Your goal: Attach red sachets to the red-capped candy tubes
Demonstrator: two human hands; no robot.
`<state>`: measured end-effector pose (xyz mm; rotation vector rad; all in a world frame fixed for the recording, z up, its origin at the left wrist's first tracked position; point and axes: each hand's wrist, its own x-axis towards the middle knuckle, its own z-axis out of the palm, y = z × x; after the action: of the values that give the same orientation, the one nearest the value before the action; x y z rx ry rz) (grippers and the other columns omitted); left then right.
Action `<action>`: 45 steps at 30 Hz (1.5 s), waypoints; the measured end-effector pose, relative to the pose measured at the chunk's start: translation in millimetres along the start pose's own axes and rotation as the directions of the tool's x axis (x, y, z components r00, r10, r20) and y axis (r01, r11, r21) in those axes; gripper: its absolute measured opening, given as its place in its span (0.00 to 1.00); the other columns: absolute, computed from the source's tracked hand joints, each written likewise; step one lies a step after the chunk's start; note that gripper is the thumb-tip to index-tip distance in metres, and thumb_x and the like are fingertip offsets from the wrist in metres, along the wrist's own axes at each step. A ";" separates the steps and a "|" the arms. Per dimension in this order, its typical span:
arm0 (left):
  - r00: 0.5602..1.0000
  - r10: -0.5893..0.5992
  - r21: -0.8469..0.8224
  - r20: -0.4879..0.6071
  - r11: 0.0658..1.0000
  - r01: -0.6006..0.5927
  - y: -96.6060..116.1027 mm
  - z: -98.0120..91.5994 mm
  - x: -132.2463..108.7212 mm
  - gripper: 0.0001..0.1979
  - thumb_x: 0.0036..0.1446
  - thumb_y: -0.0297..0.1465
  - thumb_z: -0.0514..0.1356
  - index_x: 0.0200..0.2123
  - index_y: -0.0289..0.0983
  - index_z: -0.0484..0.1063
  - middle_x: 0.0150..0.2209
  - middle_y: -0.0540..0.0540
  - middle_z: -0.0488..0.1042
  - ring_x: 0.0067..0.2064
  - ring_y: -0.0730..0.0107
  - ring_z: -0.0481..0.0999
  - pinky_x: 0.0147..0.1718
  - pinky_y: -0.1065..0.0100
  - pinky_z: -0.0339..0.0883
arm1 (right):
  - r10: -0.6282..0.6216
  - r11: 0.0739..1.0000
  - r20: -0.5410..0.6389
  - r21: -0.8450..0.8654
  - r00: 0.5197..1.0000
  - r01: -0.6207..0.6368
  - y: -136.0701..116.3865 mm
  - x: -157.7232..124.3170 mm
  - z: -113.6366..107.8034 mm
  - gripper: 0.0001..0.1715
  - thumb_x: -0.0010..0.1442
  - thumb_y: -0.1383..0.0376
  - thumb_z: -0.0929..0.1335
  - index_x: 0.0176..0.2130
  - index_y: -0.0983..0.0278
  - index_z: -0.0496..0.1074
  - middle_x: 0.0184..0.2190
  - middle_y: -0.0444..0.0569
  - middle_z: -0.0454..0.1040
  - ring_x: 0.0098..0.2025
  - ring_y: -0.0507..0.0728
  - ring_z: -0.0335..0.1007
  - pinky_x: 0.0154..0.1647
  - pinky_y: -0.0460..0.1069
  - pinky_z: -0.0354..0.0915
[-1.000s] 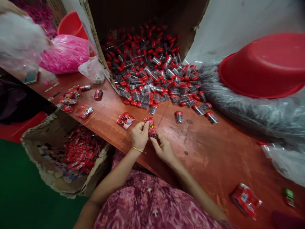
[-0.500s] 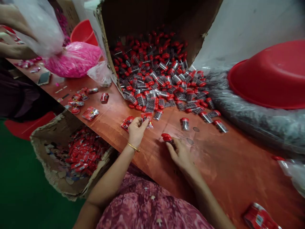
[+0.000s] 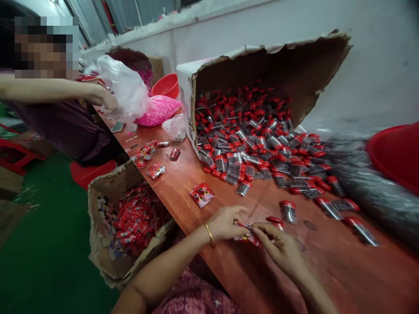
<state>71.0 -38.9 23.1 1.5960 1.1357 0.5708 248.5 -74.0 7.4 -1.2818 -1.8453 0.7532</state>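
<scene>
My left hand (image 3: pixel 225 222), with a gold bangle at the wrist, is pinched on a small red printed plastic wrapper (image 3: pixel 250 237) above the table. My right hand (image 3: pixel 283 246) meets it from the right, with thumb and forefinger closed on the wrapper's other edge. Just behind my right fingers shows a red-capped container (image 3: pixel 275 220), partly hidden; whether those fingers touch it I cannot tell. A clear jar with a red cap (image 3: pixel 288 212) stands beyond it. Flat red wrappers (image 3: pixel 202 194) lie left of my hands.
A torn cardboard box (image 3: pixel 190 93) lies on its side, spilling many red-capped jars (image 3: pixel 242 144) onto the red table (image 3: pixel 176 192). Below the table edge, another carton (image 3: pixel 98 235) holds red packets. At left a co-worker's hand (image 3: pixel 109 102) grips a clear bag; a red basin (image 3: pixel 397 152) is at right.
My right hand has come over to my left hand, and both now hold the wrapper. The view has swung left and up, bringing more of the co-worker into sight.
</scene>
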 end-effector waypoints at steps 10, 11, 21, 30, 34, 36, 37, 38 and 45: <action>0.928 -0.327 -0.662 -0.181 0.738 0.131 -1.0 27.2 -25.5 0.23 0.37 0.47 0.66 0.30 0.33 0.72 0.28 0.48 0.75 0.27 0.75 0.72 0.26 0.73 0.65 | 0.223 0.974 -0.386 0.122 0.895 -0.190 -20.4 -6.8 46.5 0.18 0.61 0.59 0.59 0.25 0.62 0.68 0.21 0.45 0.70 0.24 0.52 0.65 0.27 0.46 0.63; 0.907 -0.372 -0.692 -0.197 0.708 0.140 -0.6 28.9 -25.8 0.23 0.35 0.46 0.67 0.29 0.33 0.72 0.26 0.49 0.75 0.25 0.76 0.72 0.25 0.74 0.65 | 0.211 0.977 -0.391 0.120 0.896 -0.178 -19.9 -5.8 49.7 0.17 0.61 0.59 0.59 0.26 0.62 0.68 0.23 0.45 0.70 0.25 0.52 0.65 0.28 0.46 0.63; 0.851 -0.505 -0.878 -0.144 0.462 0.126 1.2 29.5 -23.4 0.23 0.24 0.40 0.72 0.24 0.33 0.72 0.21 0.51 0.74 0.23 0.76 0.72 0.22 0.76 0.65 | 0.147 0.989 -0.383 0.084 0.912 -0.124 -19.4 -6.2 52.9 0.16 0.63 0.61 0.57 0.30 0.64 0.68 0.24 0.45 0.71 0.26 0.51 0.66 0.28 0.46 0.64; 0.850 -0.468 -0.794 -0.240 0.599 0.106 -5.3 20.6 -16.1 0.23 0.22 0.41 0.72 0.21 0.32 0.73 0.21 0.51 0.74 0.23 0.77 0.70 0.24 0.75 0.64 | -0.047 0.810 0.353 -0.534 0.934 0.242 43.1 12.4 -70.6 0.46 0.48 0.52 0.70 0.59 0.69 0.56 0.58 0.64 0.60 0.60 0.70 0.54 0.54 0.66 0.57; 0.868 -0.485 -0.795 -0.109 0.566 0.216 -12.5 28.2 -20.3 0.23 0.25 0.41 0.72 0.25 0.32 0.74 0.24 0.50 0.76 0.23 0.76 0.71 0.23 0.74 0.65 | -0.052 0.786 0.462 -0.529 0.886 0.321 63.4 10.8 -64.4 0.56 0.41 0.42 0.71 0.59 0.69 0.55 0.56 0.64 0.63 0.58 0.70 0.56 0.55 0.65 0.56; 0.850 -0.523 -0.814 -0.065 0.520 0.258 -15.0 26.9 -21.0 0.23 0.23 0.41 0.72 0.24 0.33 0.74 0.23 0.50 0.75 0.22 0.77 0.70 0.21 0.75 0.65 | -0.125 0.781 0.394 -0.527 0.911 0.336 71.5 4.6 -52.0 0.47 0.47 0.43 0.68 0.56 0.70 0.60 0.51 0.64 0.67 0.54 0.67 0.61 0.53 0.63 0.59; 0.840 -0.540 -0.824 -0.056 0.499 0.266 -15.8 25.3 -20.6 0.24 0.21 0.40 0.73 0.24 0.33 0.73 0.22 0.51 0.75 0.21 0.77 0.70 0.20 0.75 0.65 | -0.158 0.778 0.338 -0.537 0.928 0.328 74.9 0.7 -45.9 0.42 0.51 0.45 0.67 0.54 0.70 0.62 0.48 0.63 0.69 0.51 0.66 0.63 0.52 0.62 0.60; 0.832 -0.553 -0.834 -0.053 0.482 0.267 -16.2 23.6 -19.7 0.24 0.21 0.40 0.73 0.23 0.33 0.73 0.21 0.51 0.74 0.21 0.78 0.70 0.20 0.76 0.64 | -0.184 0.773 0.276 -0.552 0.943 0.313 77.6 -3.3 -40.3 0.37 0.53 0.46 0.66 0.52 0.70 0.64 0.46 0.63 0.70 0.48 0.65 0.65 0.50 0.61 0.62; 0.844 -0.524 -0.851 -0.114 0.490 0.189 -14.1 24.6 -11.4 0.23 0.24 0.42 0.72 0.24 0.34 0.73 0.21 0.51 0.75 0.22 0.77 0.72 0.23 0.75 0.64 | -0.160 0.727 -0.017 -0.678 0.987 0.106 67.6 -14.2 -5.9 0.19 0.59 0.55 0.62 0.38 0.68 0.70 0.36 0.59 0.70 0.40 0.63 0.63 0.43 0.58 0.63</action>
<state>80.6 -60.5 3.8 0.3962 1.1691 0.9529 290.4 -65.3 -47.1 -1.5551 -2.2134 -0.0922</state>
